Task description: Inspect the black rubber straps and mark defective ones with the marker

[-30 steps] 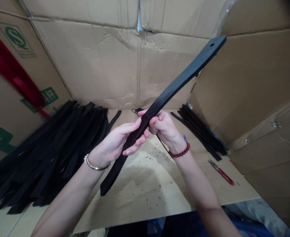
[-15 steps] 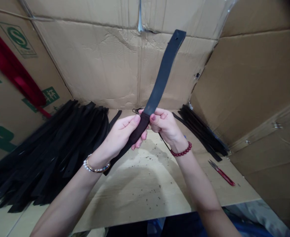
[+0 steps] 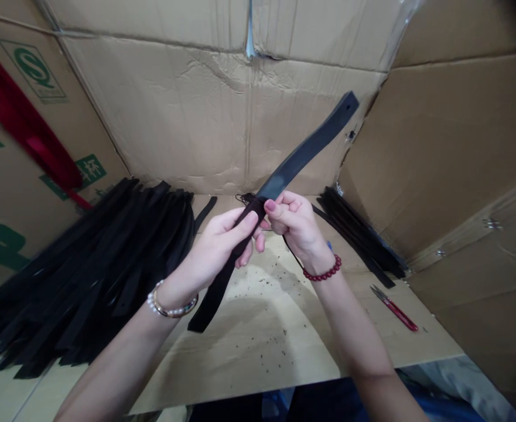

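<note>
Cardboard walls (image 3: 161, 105), apparently; strap (image 3: 310, 146) handheld.

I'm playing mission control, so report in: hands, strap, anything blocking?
Left hand: grip on strap. Right hand: pinching it mid-length. Nothing blocking strap; snips lie off right.

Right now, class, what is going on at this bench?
A person holds a long black strip at its middle, left hand and right hand close together. A large pile of black strips lies to the left, a smaller bundle to the right. Red-handled snips rest on the bench.
</note>
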Available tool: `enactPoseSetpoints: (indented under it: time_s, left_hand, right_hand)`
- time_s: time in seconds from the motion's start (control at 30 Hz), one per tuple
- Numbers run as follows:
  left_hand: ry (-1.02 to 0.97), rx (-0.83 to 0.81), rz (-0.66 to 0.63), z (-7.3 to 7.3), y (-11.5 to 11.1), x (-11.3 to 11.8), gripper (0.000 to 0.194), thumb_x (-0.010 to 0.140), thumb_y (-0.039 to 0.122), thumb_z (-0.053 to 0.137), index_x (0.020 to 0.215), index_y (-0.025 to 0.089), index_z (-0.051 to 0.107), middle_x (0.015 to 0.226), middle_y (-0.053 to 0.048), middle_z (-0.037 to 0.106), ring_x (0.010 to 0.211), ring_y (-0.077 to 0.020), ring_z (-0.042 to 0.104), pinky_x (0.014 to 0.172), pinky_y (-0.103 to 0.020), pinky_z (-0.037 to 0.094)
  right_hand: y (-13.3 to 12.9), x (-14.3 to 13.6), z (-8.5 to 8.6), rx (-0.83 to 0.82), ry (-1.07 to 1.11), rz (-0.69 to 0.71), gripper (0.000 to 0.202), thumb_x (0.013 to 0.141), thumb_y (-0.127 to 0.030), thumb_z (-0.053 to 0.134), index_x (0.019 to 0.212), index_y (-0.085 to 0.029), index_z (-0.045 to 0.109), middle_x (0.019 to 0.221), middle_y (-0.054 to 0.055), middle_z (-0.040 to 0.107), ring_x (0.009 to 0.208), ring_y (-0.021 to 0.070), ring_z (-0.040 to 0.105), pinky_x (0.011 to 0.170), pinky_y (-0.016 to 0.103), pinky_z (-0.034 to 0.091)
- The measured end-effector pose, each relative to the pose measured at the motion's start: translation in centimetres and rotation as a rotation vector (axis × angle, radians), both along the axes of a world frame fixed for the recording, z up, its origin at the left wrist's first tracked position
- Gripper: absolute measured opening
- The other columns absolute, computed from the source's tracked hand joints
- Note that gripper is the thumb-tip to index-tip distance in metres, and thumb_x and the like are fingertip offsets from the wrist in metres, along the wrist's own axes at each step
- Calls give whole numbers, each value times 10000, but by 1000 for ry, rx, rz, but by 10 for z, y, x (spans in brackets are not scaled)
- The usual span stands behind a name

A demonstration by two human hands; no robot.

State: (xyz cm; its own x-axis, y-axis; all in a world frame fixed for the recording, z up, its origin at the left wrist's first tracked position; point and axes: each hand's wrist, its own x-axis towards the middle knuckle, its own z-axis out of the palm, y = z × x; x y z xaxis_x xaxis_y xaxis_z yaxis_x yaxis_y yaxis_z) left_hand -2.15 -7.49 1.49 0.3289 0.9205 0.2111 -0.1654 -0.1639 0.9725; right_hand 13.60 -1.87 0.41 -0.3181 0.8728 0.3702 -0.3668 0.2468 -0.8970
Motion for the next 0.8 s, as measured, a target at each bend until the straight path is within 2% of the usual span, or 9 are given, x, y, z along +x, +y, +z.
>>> enactPoseSetpoints:
  time_s: [0.07, 0.17, 0.23, 0.3, 0.47, 0.53, 0.63, 0.7, 0.8]
  left_hand:
    - [-117, -117, -157, 1, 2, -3, 302, 990, 400, 505, 911, 130, 613, 617, 7, 596, 375, -30, 430, 377, -150, 318]
    - [-267, -299, -384, -2, 7, -5, 341, 993, 422, 465, 886, 135, 613, 526, 41, 516, 299, -22, 322, 311, -142, 254]
    - [-291, -356, -445, -5, 10, -4, 367, 978, 460, 478, 877, 134, 610, 517, 54, 488, 284, -18, 290, 291, -142, 240]
    - [-232, -281, -361, -8, 12, -1, 365, 959, 483, 518, 886, 135, 599, 571, 39, 531, 314, -27, 367, 309, -144, 281]
    - [72, 98, 92, -11, 9, 8, 269, 900, 390, 663, 932, 129, 610, 770, -18, 640, 532, -76, 573, 460, -176, 447]
    - [66, 116, 115, -11, 7, 8, 278, 938, 397, 603, 929, 120, 627, 755, -27, 646, 534, -83, 578, 462, -186, 444]
    - [-67, -29, -67, -10, 7, 3, 337, 989, 426, 491, 909, 126, 622, 645, -8, 615, 411, -63, 494, 390, -182, 364]
    - [-138, -153, -223, -9, 8, -2, 387, 1005, 451, 433, 883, 132, 616, 558, 19, 556, 345, -48, 420, 354, -171, 307]
    - [-162, -256, -385, -9, 10, -5, 433, 1004, 494, 399, 879, 137, 611, 516, 41, 497, 308, -41, 368, 325, -166, 271]
  right_hand:
    - [-1, 1, 0, 12, -15, 70, 357, 749, -480, 811, 792, -160, 660, 456, -88, 448, 402, 33, 268, 406, 219, 144]
    - [1, 2, -3, 45, -23, 206, 480, 785, -541, 758, 1075, -162, 709, 506, -57, 551, 405, 38, 298, 413, 221, 141]
    - [3, 4, -5, 45, -19, 223, 507, 759, -557, 773, 1058, -152, 721, 497, -52, 559, 388, 33, 283, 400, 220, 140]
    - [5, 4, -5, 22, -2, 163, 485, 700, -536, 829, 959, -137, 729, 461, -69, 509, 375, 30, 279, 382, 214, 154]
    - [3, 1, -3, -6, 40, 79, 329, 733, -375, 849, 680, -161, 604, 435, -103, 415, 358, 26, 297, 367, 194, 245]
    - [2, 0, -1, -4, 41, 80, 366, 742, -356, 843, 634, -175, 544, 424, -109, 396, 359, 25, 289, 381, 195, 271]
    - [1, 3, 1, -2, 16, 73, 373, 709, -388, 861, 645, -168, 566, 413, -122, 343, 371, 19, 244, 380, 191, 203]
    - [2, 5, 1, 9, -32, 137, 338, 724, -434, 842, 780, -148, 671, 426, -114, 359, 381, 19, 218, 384, 201, 121]
    - [4, 7, 0, 19, -81, 246, 469, 748, -511, 801, 1024, -141, 718, 469, -81, 467, 390, 27, 234, 394, 218, 87]
